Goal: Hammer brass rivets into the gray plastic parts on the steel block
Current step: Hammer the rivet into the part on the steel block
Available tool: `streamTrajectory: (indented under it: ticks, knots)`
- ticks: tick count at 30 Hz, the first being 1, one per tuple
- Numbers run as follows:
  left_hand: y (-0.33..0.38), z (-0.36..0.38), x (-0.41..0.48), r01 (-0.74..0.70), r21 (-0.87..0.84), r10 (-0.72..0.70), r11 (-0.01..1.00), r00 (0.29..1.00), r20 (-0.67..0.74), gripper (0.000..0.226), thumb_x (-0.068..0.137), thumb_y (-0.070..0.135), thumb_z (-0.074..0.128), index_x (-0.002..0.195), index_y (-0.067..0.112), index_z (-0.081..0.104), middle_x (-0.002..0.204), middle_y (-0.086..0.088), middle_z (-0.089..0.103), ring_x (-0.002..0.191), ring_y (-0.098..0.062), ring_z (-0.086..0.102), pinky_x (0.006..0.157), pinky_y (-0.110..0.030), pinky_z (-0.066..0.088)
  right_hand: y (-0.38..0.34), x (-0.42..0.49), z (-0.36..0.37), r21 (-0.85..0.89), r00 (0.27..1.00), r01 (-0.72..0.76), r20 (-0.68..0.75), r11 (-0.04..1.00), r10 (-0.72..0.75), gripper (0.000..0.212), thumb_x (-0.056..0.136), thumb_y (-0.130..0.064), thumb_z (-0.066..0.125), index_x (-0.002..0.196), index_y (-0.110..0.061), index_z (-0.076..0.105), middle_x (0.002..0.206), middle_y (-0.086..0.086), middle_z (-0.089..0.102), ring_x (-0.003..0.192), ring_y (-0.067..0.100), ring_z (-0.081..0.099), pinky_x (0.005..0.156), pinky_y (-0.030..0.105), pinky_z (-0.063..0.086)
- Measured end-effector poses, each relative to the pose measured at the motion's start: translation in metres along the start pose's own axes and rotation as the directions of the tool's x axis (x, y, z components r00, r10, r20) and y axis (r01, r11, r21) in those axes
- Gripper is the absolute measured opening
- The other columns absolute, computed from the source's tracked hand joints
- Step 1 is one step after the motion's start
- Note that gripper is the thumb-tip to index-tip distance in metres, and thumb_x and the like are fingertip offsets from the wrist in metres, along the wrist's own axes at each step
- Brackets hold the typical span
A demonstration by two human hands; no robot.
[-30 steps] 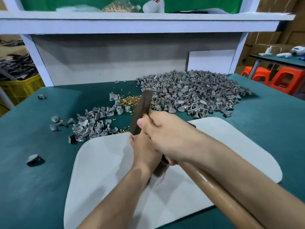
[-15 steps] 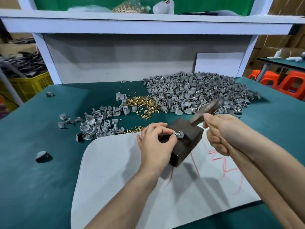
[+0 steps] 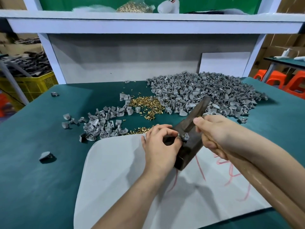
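Note:
A dark steel block (image 3: 189,149) stands on a pale grey mat (image 3: 115,171). On its top lies a gray plastic part (image 3: 184,136), pinched in place by the thumb and fingers of my left hand (image 3: 159,144). My right hand (image 3: 216,134) grips the wooden handle of a hammer close to the head, and the dark hammer head (image 3: 198,111) hangs tilted just above the block. Loose brass rivets (image 3: 146,106) lie in a small heap behind the block. A big pile of gray parts (image 3: 206,93) fills the back right of the table.
A smaller scatter of gray parts (image 3: 102,124) lies left of the rivets, with single parts (image 3: 45,156) further left. The green table ends at a white shelf frame (image 3: 49,53). A yellow crate (image 3: 31,85) and orange stools (image 3: 280,81) stand beyond the table.
The hammer went from over my left hand out to the right, and has now come back down close above the block. My left hand stays on the part.

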State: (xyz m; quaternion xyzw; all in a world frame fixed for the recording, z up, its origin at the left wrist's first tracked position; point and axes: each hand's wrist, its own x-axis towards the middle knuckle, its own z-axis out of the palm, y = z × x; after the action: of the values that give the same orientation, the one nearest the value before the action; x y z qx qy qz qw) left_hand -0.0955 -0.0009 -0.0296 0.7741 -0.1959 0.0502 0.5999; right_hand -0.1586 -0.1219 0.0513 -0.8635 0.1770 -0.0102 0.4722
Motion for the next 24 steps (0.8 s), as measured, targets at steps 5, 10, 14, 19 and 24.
streamTrajectory:
  ticks: [5,10,14,19,24]
  knots:
    - [-0.0001,-0.0009,-0.0006,-0.005,0.013,0.005,1.000,1.000,0.006,0.036,0.076,0.012,0.075,0.063,0.040,0.056,0.104,0.014,0.060,0.114,-0.013,0.049,0.109,-0.050,0.027,0.0003,0.0018,0.0039,-0.131,1.000,0.012,-0.014,0.991,-0.014,0.034,0.101,-0.033,0.033,0.080,-0.007,0.044,0.032,-0.002,0.040,0.022,0.016,0.036,0.030,0.015,0.029]
    - [0.0010,-0.0008,-0.0002,0.014,0.032,-0.015,0.999,1.000,0.012,0.033,0.078,0.015,0.074,0.063,0.039,0.056,0.105,0.017,0.059,0.115,-0.012,0.046,0.111,-0.050,0.024,-0.0019,0.0020,-0.0013,-0.132,0.997,0.040,-0.059,0.990,-0.048,0.035,0.100,-0.035,0.034,0.083,-0.007,0.044,0.032,-0.002,0.041,0.021,0.016,0.036,0.035,0.018,0.032]
    - [0.0014,-0.0016,-0.0013,0.011,0.034,-0.012,0.999,1.000,0.018,0.032,0.078,0.016,0.074,0.064,0.039,0.057,0.105,0.017,0.059,0.115,-0.011,0.046,0.111,-0.050,0.022,-0.0011,0.0008,0.0008,-0.167,0.998,0.030,-0.055,0.986,-0.040,0.034,0.099,-0.036,0.036,0.082,-0.008,0.043,0.032,-0.002,0.041,0.021,0.016,0.037,0.033,0.016,0.029]
    - [0.0019,-0.0016,-0.0008,0.011,0.029,-0.011,1.000,1.000,0.018,0.031,0.078,0.016,0.074,0.064,0.038,0.057,0.105,0.016,0.059,0.115,-0.011,0.047,0.110,-0.050,0.024,0.0002,-0.0020,0.0018,-0.190,0.997,0.043,-0.056,0.981,-0.054,0.033,0.098,-0.036,0.036,0.081,-0.009,0.041,0.031,-0.003,0.040,0.021,0.015,0.036,0.029,0.015,0.024]
    - [0.0009,-0.0009,-0.0003,0.004,0.022,-0.004,1.000,1.000,0.017,0.031,0.077,0.014,0.074,0.065,0.038,0.059,0.104,0.016,0.060,0.114,-0.012,0.047,0.110,-0.051,0.026,-0.0004,-0.0028,0.0028,-0.231,0.997,0.032,-0.057,0.973,-0.046,0.033,0.098,-0.037,0.036,0.079,-0.010,0.040,0.031,-0.004,0.042,0.022,0.016,0.038,0.028,0.016,0.026]
